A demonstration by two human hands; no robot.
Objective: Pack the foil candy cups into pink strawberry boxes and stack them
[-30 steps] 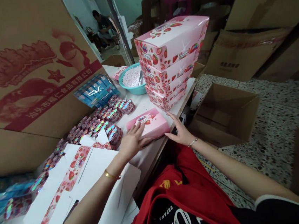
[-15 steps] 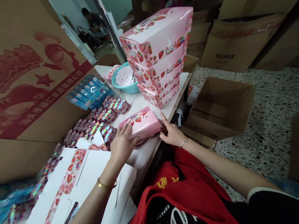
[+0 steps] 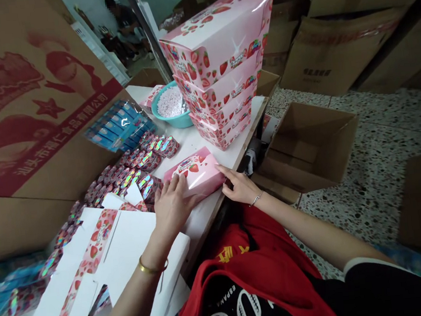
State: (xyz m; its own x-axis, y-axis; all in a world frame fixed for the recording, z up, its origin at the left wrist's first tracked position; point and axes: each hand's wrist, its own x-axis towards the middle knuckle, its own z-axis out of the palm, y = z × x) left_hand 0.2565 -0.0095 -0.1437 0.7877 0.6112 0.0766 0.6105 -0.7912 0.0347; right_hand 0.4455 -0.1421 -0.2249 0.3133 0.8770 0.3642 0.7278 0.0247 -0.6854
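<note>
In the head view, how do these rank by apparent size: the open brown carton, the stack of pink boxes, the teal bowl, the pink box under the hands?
1. Stack of pink boxes and open carton: look alike, and the stack is nearer, so unsure.
2. Pink box under the hands.
3. Teal bowl, partly hidden.

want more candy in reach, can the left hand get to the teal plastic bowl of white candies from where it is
Probably yes. The left hand rests on the small pink strawberry-print box; between it and the teal plastic bowl lie only low shiny round tins, so it could reach over them.
</note>
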